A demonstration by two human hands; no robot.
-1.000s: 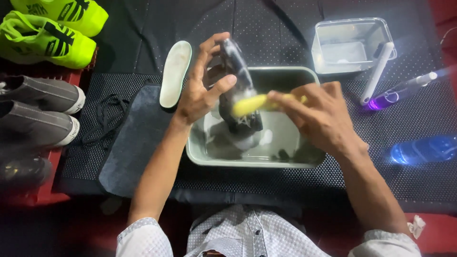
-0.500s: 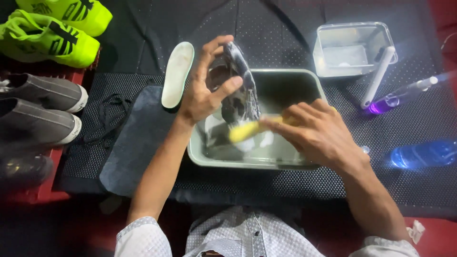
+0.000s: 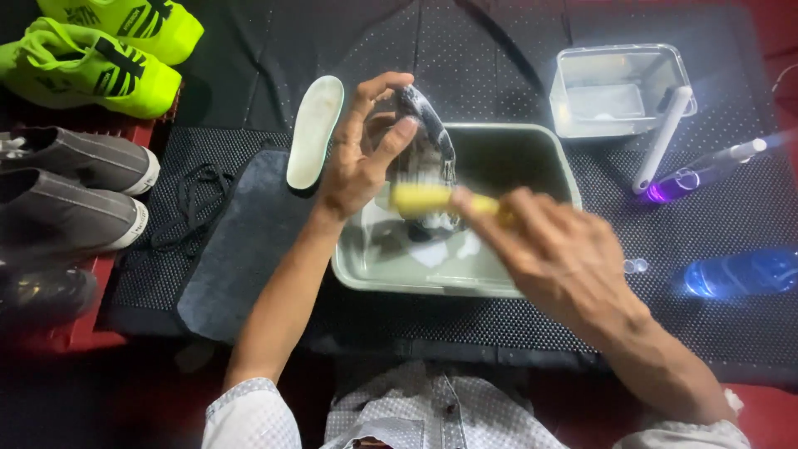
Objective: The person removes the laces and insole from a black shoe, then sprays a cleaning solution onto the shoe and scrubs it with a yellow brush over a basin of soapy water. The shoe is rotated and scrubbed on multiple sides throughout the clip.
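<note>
My left hand (image 3: pixel 359 158) grips a dark soapy shoe (image 3: pixel 426 158) and holds it upright over a grey-green basin (image 3: pixel 549 166). My right hand (image 3: pixel 557 254) holds a yellow brush (image 3: pixel 428 199) with its head pressed against the shoe's side. Foamy water lies in the bottom of the basin. The lower part of the shoe is hidden behind the brush and foam.
A white insole (image 3: pixel 314 131) and black laces (image 3: pixel 193 204) lie on a dark cloth (image 3: pixel 241 249) to the left. Two grey shoes (image 3: pixel 71 191) and two neon-yellow shoes (image 3: pixel 100 50) sit far left. A clear tub (image 3: pixel 619 87), white stick (image 3: pixel 661 137), purple bottle (image 3: pixel 698 170) and blue bottle (image 3: pixel 740 273) stand right.
My right hand has slid toward me and to the right, and the brush has moved across the shoe. The left hand has turned the shoe slightly and raised it.
</note>
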